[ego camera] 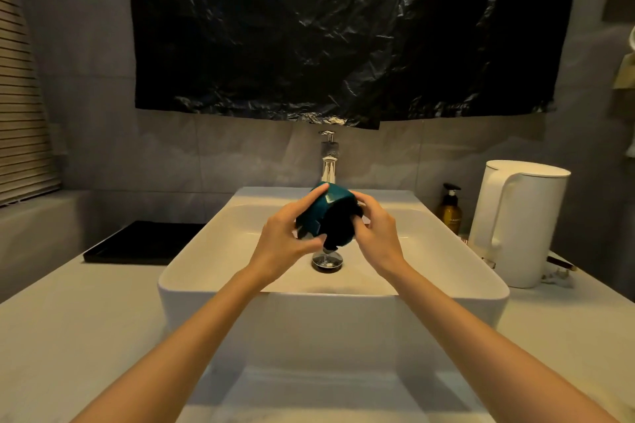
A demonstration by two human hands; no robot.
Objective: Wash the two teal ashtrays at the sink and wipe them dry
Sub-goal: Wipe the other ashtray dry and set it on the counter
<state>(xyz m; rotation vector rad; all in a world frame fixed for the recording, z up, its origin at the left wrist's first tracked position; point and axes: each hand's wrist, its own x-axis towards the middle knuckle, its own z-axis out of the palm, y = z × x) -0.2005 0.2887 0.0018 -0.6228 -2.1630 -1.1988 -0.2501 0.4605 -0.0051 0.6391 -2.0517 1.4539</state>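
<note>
Wiping one ashtray [318,208] above the sink [213,288].
Left hand [281,244] grips its tilted wall; right hand [376,233] presses dark cloth [340,228] inside. Turn it, reach notches, hold firmly.

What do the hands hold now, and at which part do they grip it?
The left hand holds a teal ashtray by its outer wall, tilted above the sink. The right hand presses a dark cloth into its opening.
</note>
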